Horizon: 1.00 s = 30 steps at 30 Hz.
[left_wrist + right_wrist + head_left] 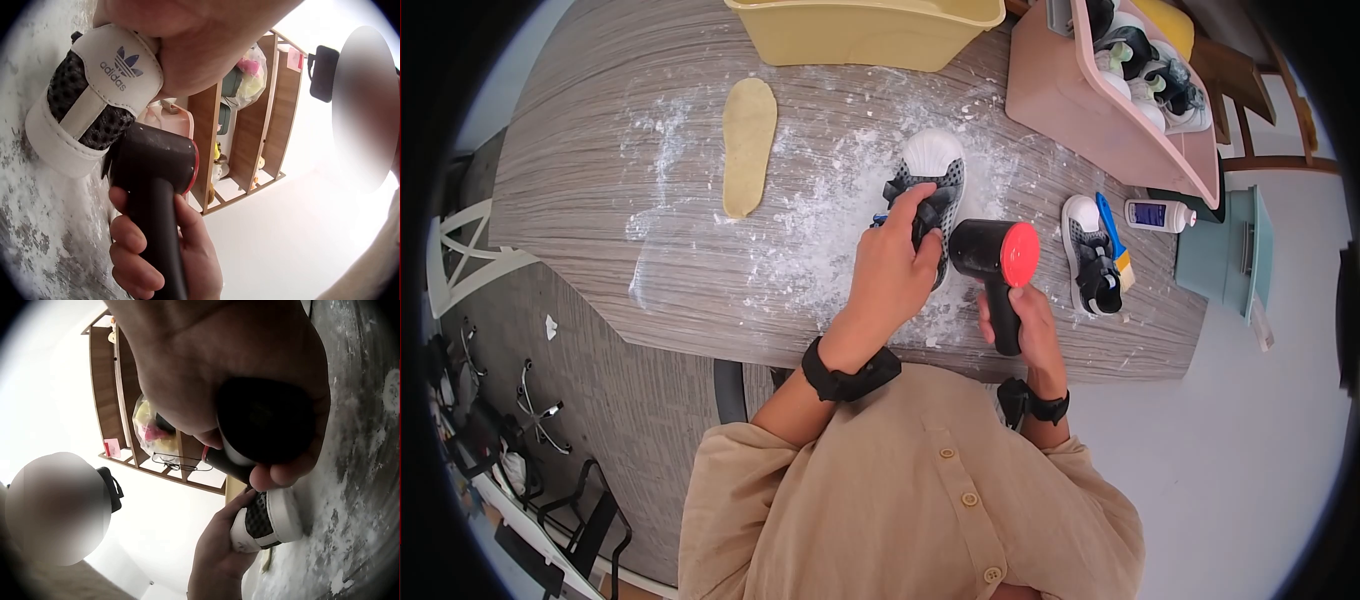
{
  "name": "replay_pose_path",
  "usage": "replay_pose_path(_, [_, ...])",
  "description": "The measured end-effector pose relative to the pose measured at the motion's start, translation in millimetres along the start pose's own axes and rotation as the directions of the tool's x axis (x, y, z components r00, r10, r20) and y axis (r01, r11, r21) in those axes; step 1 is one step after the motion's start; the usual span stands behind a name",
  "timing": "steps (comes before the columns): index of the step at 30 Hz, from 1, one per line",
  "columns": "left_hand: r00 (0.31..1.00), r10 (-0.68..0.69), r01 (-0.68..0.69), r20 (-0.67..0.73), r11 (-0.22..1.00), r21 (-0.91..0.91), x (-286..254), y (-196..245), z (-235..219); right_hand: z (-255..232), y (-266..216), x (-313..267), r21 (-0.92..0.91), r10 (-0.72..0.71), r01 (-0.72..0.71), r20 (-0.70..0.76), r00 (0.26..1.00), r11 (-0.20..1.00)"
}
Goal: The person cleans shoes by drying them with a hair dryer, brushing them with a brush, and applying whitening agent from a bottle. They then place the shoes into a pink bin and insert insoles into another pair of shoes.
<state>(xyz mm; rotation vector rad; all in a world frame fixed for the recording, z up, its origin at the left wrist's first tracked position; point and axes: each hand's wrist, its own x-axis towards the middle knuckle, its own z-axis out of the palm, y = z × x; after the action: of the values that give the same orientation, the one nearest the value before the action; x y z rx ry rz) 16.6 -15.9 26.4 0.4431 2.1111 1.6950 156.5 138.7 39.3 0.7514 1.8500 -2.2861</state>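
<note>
My left hand (890, 272) grips a black-and-white sneaker (933, 155) over its opening, toe pointing away from me. Its white heel tab with a blue adidas logo (120, 65) shows in the left wrist view. In my right hand (1040, 330) is a black pistol-shaped tool (980, 248), much like a small hair dryer, with a round red end. Fingers wrap its handle, and its barrel lies close beside the sneaker's heel. White powder (820, 235) is spread over the table around the shoe. The left fingertips are partly hidden among the straps.
A tan insole (749, 150) lies on the table (590, 60) to the left. At right are a second sneaker (1084, 250), a blue-handled brush (1112, 228) and a white bottle (1155, 215). Behind stand a yellow bin (860, 38) and a pink bin (1090, 120) holding shoes.
</note>
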Motion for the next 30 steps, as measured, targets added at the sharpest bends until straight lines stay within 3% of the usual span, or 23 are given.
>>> replay_pose_path(30, [0.999,-0.034,0.034,0.009,0.999,-0.032,-1.2,1.1,-1.0,2.4,7.7,-23.1,0.003,0.007,-0.007,0.051,0.999,1.000])
